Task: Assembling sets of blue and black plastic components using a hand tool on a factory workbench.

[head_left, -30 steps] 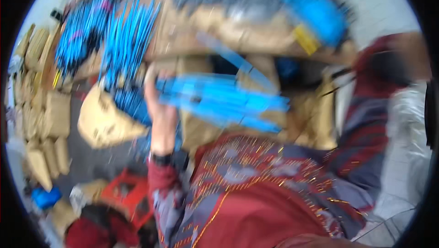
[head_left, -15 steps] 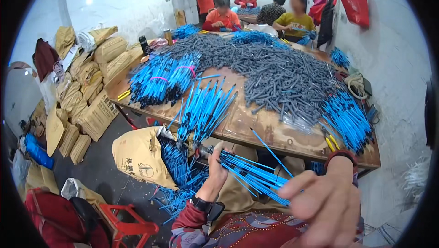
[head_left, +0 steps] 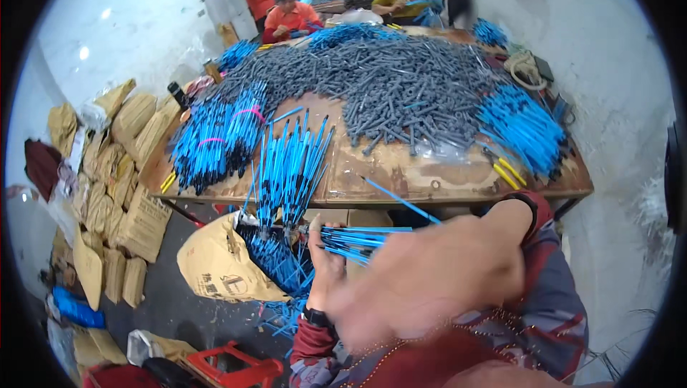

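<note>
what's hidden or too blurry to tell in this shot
- Right hand, head view: motion-blurred, so its fingers and whether it holds anything cannot be made out.
- Bundle of blue rods in the left hand: near end hidden behind the right hand.
- Pile of grey pieces on the table: too small to tell.

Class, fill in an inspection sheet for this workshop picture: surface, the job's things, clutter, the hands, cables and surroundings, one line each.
Surface: wooden table, worn, largely covered.
Job's things: bundle of thin blue rods held sideways in the left hand.
Clutter: grey heap of small parts mid-table; blue rod bundles at its left, more at its right; a fan of rods over the front edge; open brown sack with rods below.
Hands: left closed on the bundle; right hand blurred, close to the camera, grip unclear.
Cables: coiled rope or cord at the far right corner.
Surroundings: stacked brown sacks at left; people seated at the far end; red stool.
</note>
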Available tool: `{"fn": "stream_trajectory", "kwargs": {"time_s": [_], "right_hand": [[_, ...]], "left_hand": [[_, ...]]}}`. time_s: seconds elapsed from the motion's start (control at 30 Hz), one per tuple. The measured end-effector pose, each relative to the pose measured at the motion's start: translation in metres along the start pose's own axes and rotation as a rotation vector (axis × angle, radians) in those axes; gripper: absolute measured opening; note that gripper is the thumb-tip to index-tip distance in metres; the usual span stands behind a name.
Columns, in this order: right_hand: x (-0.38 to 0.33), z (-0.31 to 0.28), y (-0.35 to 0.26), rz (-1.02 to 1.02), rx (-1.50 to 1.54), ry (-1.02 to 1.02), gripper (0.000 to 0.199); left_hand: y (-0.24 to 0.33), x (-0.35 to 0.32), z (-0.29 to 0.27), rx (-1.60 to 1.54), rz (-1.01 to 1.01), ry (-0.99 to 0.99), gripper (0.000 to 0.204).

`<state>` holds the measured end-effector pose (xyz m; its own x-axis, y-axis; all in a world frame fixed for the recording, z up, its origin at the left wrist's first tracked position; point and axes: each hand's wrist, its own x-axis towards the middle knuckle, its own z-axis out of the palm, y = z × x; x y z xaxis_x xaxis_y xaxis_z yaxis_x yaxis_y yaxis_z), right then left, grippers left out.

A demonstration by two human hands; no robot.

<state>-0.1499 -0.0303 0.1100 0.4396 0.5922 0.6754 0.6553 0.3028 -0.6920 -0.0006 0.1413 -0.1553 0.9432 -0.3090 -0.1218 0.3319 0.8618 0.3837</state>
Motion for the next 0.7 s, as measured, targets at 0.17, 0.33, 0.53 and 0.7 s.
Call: {"fn": "stream_trajectory", "kwargs": {"time_s": [0.17, 0.33, 0.53, 0.7], "right_hand": [[-0.099, 0.026, 0.062, 0.874, 0.154, -0.417, 0.032], [-0.142, 0.026, 0.102, 0.490, -0.549, 0.300, 0.035], [-0.132, 0.008, 0.100, 0.203, -0.617, 0.253, 0.054], [-0.108, 0.020, 0.119, 0.397, 0.292, 0.550, 0.072]], "left_hand": [[0.044, 0.016, -0.013, 0.328, 0.338, -0.041, 0.019], [0.037, 0.039, -0.007, -0.085, 0.064, -0.093, 0.022], [-0.006, 0.018, 0.009, 0.065, 0.113, -0.032, 0.020], [-0.031, 0.009, 0.004, 0.042, 0.104, -0.033, 0.018]]}}
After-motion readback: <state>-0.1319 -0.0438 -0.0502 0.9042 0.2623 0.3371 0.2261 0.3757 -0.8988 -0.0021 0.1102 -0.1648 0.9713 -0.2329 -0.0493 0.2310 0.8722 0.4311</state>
